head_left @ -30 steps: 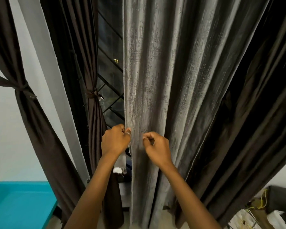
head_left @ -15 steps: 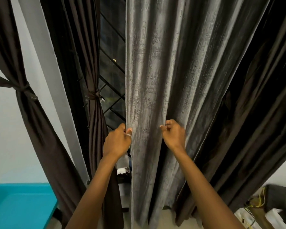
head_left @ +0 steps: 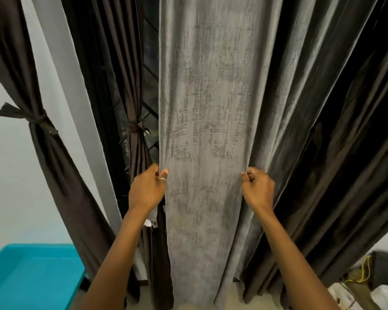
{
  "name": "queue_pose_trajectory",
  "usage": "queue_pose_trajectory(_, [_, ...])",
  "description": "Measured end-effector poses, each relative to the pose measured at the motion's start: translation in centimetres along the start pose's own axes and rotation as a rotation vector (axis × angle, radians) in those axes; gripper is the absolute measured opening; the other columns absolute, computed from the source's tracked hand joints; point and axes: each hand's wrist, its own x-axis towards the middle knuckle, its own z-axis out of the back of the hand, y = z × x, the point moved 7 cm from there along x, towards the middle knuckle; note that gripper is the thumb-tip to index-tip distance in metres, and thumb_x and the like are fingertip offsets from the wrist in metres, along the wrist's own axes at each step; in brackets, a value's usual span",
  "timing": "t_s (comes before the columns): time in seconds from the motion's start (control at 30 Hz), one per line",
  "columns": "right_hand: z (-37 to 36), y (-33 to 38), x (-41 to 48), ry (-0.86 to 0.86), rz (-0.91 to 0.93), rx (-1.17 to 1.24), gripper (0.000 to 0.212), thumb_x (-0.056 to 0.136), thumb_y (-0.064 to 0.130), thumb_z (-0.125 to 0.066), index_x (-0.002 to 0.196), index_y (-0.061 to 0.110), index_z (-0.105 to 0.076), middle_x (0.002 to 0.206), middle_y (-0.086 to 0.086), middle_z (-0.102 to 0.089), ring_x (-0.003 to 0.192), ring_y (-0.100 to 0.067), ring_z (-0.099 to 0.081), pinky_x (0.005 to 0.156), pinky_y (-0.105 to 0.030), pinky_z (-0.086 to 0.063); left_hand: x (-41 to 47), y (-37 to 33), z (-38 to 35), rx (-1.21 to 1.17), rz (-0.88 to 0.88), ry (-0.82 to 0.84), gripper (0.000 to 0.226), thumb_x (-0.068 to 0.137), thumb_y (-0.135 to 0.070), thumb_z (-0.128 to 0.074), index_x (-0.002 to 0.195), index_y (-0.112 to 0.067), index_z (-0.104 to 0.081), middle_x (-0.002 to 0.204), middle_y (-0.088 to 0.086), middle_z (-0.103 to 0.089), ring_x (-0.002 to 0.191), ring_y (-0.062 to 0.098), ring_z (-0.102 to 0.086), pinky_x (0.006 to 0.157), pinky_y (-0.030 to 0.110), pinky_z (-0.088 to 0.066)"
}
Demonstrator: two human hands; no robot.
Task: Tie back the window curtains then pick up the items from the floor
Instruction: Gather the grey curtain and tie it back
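We are in the tying-back step. Our left hand (head_left: 147, 189) pinches the left edge of the hanging grey curtain (head_left: 204, 108), and our right hand (head_left: 258, 190) grips a fold further right, with the cloth flat between them. Next, we judge, it wants gathering into a bunch and binding.

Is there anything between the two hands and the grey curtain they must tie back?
Nothing visible. The left hand pinches the grey curtain at its left edge, and the right hand grips a fold further right.
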Motion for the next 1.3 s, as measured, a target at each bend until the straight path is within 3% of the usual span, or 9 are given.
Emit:
queue_pose_trajectory(0.1, [-0.8,1.3,-1.7,0.009,0.057,0.048,0.048,0.095,0.014,-0.064,0.058,0.026,-0.036,0.063,0.001,-0.048,0.053,-0.011,-0.046,0.055,-0.028,-0.034,-0.4,-0.8,-0.7,-0.002,-0.032,-0.058,0.039,0.101,-0.040,-0.052,0.071,-0.016,-0.044,0.060,0.007,-0.057,0.055,0.023,-0.056,0.051,0.036,-0.044])
queue_pose_trajectory(0.2, [-2.0,3.1,-3.4,0.033,0.122,0.068,0.036,0.095,0.013,-0.066,0.063,0.018,-0.051,0.070,0.000,-0.052,0.059,-0.007,-0.048,0.058,-0.026,-0.032,-0.7,-1.8,-1.7,-0.021,-0.058,-0.075,0.042,0.098,-0.042,-0.056,0.066,-0.018,-0.044,0.055,0.001,-0.056,0.052,0.017,-0.056,0.052,0.036,-0.047])
queue_pose_trajectory(0.33, [-4.0,5.3,-5.1,0.044,0.204,0.077,0.017,0.094,0.016,-0.067,0.077,0.011,-0.067,0.080,-0.003,-0.062,0.067,-0.019,-0.060,0.063,-0.030,-0.047,-1.1,-3.4,-3.2,-0.040,-0.057,-0.055,0.047,0.094,-0.046,-0.061,0.057,-0.020,-0.047,0.052,-0.002,-0.055,0.054,0.018,-0.059,0.052,0.034,-0.047])
queue_pose_trajectory(0.5, [-6.0,7.2,-6.3,0.092,0.250,0.076,0.015,0.097,0.018,-0.063,0.084,0.013,-0.069,0.082,0.006,-0.056,0.067,-0.011,-0.054,0.061,-0.024,-0.041,-1.6,-5.0,-4.7,-0.077,-0.085,-0.008,0.046,0.094,-0.045,-0.058,0.057,-0.018,-0.050,0.053,0.000,-0.056,0.056,0.023,-0.061,0.052,0.037,-0.049])
queue_pose_trajectory(0.77, [-6.5,7.2,-6.8,0.076,0.257,0.077,0.020,0.102,0.027,-0.059,0.093,0.014,-0.071,0.086,0.001,-0.061,0.067,-0.010,-0.057,0.058,-0.027,-0.049,-1.6,-5.8,-4.7,-0.047,-0.176,0.065,0.040,0.098,-0.031,-0.055,0.062,-0.014,-0.055,0.055,-0.001,-0.056,0.053,0.014,-0.055,0.052,0.033,-0.042])
queue_pose_trajectory(0.9, [-6.4,7.4,-7.0,0.028,0.276,0.055,0.021,0.102,0.025,-0.059,0.096,0.010,-0.072,0.086,-0.005,-0.064,0.065,-0.017,-0.059,0.055,-0.027,-0.045,-1.4,-6.3,-5.0,0.005,-0.177,0.128,0.027,0.093,-0.025,-0.052,0.068,-0.016,-0.058,0.066,0.001,-0.062,0.063,0.018,-0.060,0.060,0.035,-0.049])
queue_pose_trajectory(1.0, [-6.4,7.6,-7.0,0.030,0.301,0.044,0.016,0.100,0.020,-0.059,0.098,0.009,-0.072,0.084,-0.006,-0.062,0.063,-0.015,-0.055,0.052,-0.023,-0.040,-1.6,-7.1,-5.0,0.014,-0.175,0.121,0.033,0.093,-0.033,-0.049,0.068,-0.015,-0.060,0.068,0.001,-0.062,0.065,0.021,-0.061,0.063,0.037,-0.051])
queue_pose_trajectory(1.13, [-6.2,7.7,-7.4,0.008,0.312,0.040,0.012,0.097,0.014,-0.063,0.096,0.003,-0.069,0.078,-0.007,-0.060,0.059,-0.011,-0.047,0.048,-0.026,-0.040,-2.2,-8.1,-4.2,0.064,-0.122,0.008,0.058,0.093,-0.058,-0.048,0.056,-0.015,-0.052,0.053,0.000,-0.056,0.052,0.018,-0.057,0.050,0.030,-0.042])
queue_pose_trajectory(1.3, [-6.0,7.6,-7.7,-0.019,0.326,0.077,0.019,0.102,0.023,-0.060,0.097,0.009,-0.073,0.071,0.007,-0.048,0.051,-0.005,-0.041,0.044,-0.013,-0.029,-2.3,-8.9,-4.1,0.156,-0.059,0.002,0.046,0.100,-0.043,-0.046,0.074,-0.009,-0.063,0.076,0.011,-0.067,0.074,0.032,-0.065,0.064,0.038,-0.052])
